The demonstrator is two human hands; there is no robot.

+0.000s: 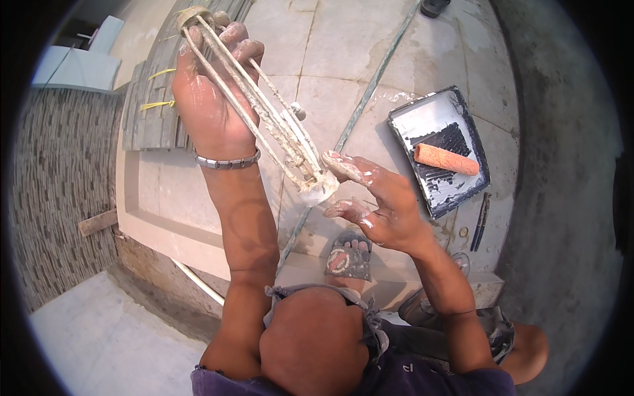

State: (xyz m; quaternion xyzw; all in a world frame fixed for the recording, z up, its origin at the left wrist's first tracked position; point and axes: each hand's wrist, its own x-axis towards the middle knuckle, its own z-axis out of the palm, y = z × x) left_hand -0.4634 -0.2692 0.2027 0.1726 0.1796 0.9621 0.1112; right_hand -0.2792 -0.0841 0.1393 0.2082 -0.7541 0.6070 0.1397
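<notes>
A paint-crusted wire roller cage (254, 99) slants across in front of me, with bare rods and a cap at each end. My left hand (214, 86) is closed around its upper part, the fingers curled behind the rods. By the white lower cap (319, 190), my right hand (383, 204) has thumb and forefinger parted, both smeared with white paint. The forefinger is very close to the cap; whether it touches I cannot tell. To the right, an orange roller sleeve (446, 160) lies in a black paint tray (422, 191) streaked with white and dark paint.
A dark slim-handled tool (481, 221) lies beside the tray. Grey planks (148, 112) with yellow ties are stacked at the left. A greenish strip (378, 76) crosses the tiled floor (330, 53). My sandalled foot (349, 257) stands near a step edge.
</notes>
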